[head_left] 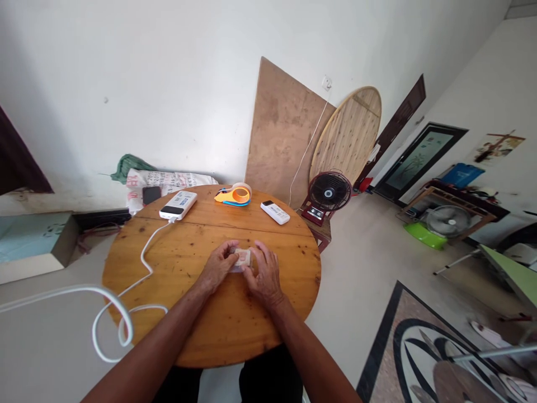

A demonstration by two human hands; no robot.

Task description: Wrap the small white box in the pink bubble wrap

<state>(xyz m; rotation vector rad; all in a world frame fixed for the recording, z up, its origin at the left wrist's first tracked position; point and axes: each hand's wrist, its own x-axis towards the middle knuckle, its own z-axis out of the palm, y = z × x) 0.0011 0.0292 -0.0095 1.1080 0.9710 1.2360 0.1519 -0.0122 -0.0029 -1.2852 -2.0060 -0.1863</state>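
A small white and reddish packet [242,259] lies on the round wooden table [201,313] near its middle. My left hand [218,266] grips the packet's left end with curled fingers. My right hand [264,273] presses on the packet's right end, fingers bent over it. Both forearms reach in from the bottom of the view. What the packet holds is too small to tell.
On the table's far side lie a white power bank [178,204] with a white cable [145,263] trailing off the left edge, an orange tape dispenser [235,196] and a white remote [274,212]. A small black fan [328,193] stands behind the table; boards lean on the wall.
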